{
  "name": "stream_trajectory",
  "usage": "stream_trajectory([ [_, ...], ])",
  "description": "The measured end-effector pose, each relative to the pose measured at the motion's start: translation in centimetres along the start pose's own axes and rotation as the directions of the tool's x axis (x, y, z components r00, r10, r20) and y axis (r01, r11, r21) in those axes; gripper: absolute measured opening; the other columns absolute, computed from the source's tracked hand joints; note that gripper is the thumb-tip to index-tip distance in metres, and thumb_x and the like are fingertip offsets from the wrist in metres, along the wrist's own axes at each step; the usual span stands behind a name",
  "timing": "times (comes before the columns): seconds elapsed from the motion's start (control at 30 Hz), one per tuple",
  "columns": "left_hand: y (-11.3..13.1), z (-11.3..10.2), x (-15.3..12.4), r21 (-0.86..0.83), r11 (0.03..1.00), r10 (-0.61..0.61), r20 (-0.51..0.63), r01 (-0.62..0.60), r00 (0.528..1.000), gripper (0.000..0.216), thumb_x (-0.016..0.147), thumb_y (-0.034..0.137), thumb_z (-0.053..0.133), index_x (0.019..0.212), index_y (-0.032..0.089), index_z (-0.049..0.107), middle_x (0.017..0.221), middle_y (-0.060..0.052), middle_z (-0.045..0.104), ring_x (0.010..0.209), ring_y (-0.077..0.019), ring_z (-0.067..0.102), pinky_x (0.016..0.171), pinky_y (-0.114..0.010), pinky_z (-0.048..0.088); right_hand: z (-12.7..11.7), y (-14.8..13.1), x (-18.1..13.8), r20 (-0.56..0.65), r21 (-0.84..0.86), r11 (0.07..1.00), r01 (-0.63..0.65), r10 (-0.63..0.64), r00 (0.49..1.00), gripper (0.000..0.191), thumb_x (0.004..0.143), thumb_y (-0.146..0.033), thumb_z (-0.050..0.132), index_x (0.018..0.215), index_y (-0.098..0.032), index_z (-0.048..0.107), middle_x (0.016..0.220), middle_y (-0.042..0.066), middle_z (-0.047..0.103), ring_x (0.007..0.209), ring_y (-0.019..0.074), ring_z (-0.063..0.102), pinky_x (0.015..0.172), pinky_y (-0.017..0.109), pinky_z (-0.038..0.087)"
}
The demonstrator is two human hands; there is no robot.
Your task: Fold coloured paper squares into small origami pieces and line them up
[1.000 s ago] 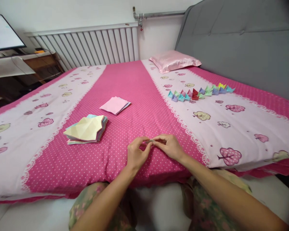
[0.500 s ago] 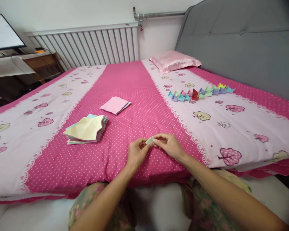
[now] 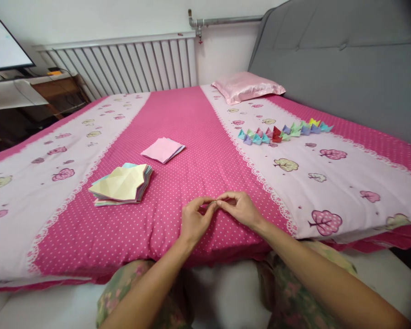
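Taking the pink-topped stack of paper squares [image 3: 162, 150] as the landmark, the person's patterned trouser legs [image 3: 118, 288] are nearest, well on the near side of it, below the bed's edge. Over the near part of the bedspread [image 3: 178, 109], to the near right of the stack, both hands meet. The left hand [image 3: 197, 219] has thumb and forefinger brought together, pinching a small folded paper piece [image 3: 213, 203]; the right hand [image 3: 240, 209], on the side farther right of the stack, has its fingertips closed in on the same piece, touching or almost touching the left ones. Half a second ago a pale green face of the paper stood plainly between the fingers; now it has turned or sunk into the grip, and only a thin sliver shows. That suggests the folding in hand is at a pressing or turning stage, though the fingers hide which crease is being worked. Just nearer than the stack and to its left lies a thicker pile of creased sheets [image 3: 121, 183], cream on top, unmoved. Right of the stack and slightly farther, small pointed paper shapes [image 3: 276, 134] stand in a double row, also unchanged. Beyond, to the far right, lies a pink pillow [image 3: 248, 87].
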State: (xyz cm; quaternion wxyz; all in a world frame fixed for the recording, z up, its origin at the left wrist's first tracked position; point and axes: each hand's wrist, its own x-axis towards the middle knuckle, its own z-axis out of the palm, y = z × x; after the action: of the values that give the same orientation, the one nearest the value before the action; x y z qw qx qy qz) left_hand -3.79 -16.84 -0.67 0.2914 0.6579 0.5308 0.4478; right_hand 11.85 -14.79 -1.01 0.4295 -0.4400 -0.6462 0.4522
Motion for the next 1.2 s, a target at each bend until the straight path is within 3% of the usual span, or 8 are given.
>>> stream_trajectory([
  [0.23, 0.05, 0.13, -0.08, -0.086, 0.996, -0.011, 0.018, 0.012, 1.0, 0.018, 0.075, 0.032, 0.062, 0.084, 0.018, 0.068, 0.081, -0.006, 0.07, 0.069, -0.0158, 0.064, 0.066, -0.03, 0.053, -0.21, -0.28, -0.02, 0.031, 0.09, 0.994, -0.055, 0.052, 0.998, 0.019, 0.075, -0.032, 0.059, 0.078, -0.015, 0.067, 0.077, 0.006, 0.069, 0.073, 0.0172, 0.064, 0.071, 0.03, 0.05],
  [0.53, -0.04, 0.22, -0.33, 0.011, 0.994, 0.105, 0.025, -0.105, 0.994, 0.011, 0.077, 0.025, 0.059, 0.083, 0.019, 0.066, 0.078, -0.003, 0.068, 0.064, -0.012, 0.062, 0.06, -0.024, 0.051, -0.14, -0.27, -0.03, 0.02, 0.077, 0.995, -0.057, 0.055, 0.998, 0.018, 0.07, -0.031, 0.063, 0.073, -0.014, 0.067, 0.072, 0.006, 0.068, 0.068, 0.0171, 0.063, 0.067, 0.03, 0.051],
  [1.2, 0.64, 0.29, -0.58, 0.16, 0.969, 0.195, -0.028, -0.188, 0.98, 0.011, 0.071, 0.014, 0.056, 0.078, 0.018, 0.064, 0.076, -0.002, 0.068, 0.07, -0.0138, 0.062, 0.066, -0.026, 0.05, 0.2, -0.19, -0.16, 0.012, -0.013, 0.998, -0.059, 0.059, 0.998, 0.013, 0.07, -0.026, 0.059, 0.07, -0.015, 0.066, 0.071, 0.005, 0.068, 0.066, 0.0167, 0.064, 0.066, 0.027, 0.051],
])
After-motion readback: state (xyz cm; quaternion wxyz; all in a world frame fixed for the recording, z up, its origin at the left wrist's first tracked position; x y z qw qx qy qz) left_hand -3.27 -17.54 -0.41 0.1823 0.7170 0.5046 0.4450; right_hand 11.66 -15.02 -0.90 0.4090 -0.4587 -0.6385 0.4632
